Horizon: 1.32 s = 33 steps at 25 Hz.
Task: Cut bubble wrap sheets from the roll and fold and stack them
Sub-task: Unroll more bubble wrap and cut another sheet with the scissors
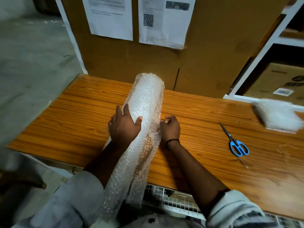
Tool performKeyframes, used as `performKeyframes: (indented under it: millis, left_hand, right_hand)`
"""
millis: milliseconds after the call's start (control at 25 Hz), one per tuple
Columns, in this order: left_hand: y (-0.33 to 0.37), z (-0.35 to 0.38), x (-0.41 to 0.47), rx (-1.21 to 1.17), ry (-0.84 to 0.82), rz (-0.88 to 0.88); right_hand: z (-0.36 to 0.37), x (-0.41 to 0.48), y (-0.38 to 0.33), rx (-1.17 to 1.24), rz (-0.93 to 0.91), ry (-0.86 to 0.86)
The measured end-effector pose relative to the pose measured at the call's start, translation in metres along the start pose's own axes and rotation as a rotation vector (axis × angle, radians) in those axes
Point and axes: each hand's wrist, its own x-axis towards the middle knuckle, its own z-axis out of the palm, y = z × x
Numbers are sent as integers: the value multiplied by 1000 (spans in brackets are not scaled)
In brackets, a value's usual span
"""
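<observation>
The bubble wrap roll lay lengthwise across the wooden table, its far end near the cardboard wall and its near end hanging past the table's front edge toward my lap. It was clear and glittery, thick and round at the far end, looser and flatter toward me, with the brown of the table showing through a thin loose layer on its right side. My left hand lay spread over the roll's left flank, fingers up along its side and thumb across the top, pressing against it rather than closed round it. My right hand sat curled at the roll's right side, fingers bent in on the loose edge of the wrap; I could not tell for sure whether it pinched the film. Farther right, blue-handled scissors lay closed on the table, well apart from the roll. Beyond them, near the table's right end, sat a stack of folded bubble wrap sheets, blurred. Two printed papers hung on the cardboard behind.
</observation>
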Motion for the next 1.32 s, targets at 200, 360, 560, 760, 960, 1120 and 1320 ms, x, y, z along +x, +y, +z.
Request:
performKeyframes:
  millis: [200, 360, 560, 760, 960, 1120, 1320]
  left_hand:
    - [24, -1, -3, 2, 93, 147]
    - [62, 4, -13, -133, -37, 497]
    - [66, 19, -18, -33, 148, 487]
    - [48, 8, 14, 222, -63, 8]
    - [80, 6, 2, 92, 54, 419]
    - [111, 9, -20, -245, -143, 631]
    - [99, 25, -25, -137, 121, 533]
  right_hand:
    - [-4, -4, -14, 22, -217, 37]
    - [-17, -3, -28, 159, -273, 49]
    - [-44, 12, -17, 236, -95, 3]
    - [-51, 4, 0, 126, -140, 22]
    - [-43, -2, -11, 101, -234, 32]
    - [-55, 2, -8, 219, -243, 85]
    - [-79, 6, 4, 232, -122, 199]
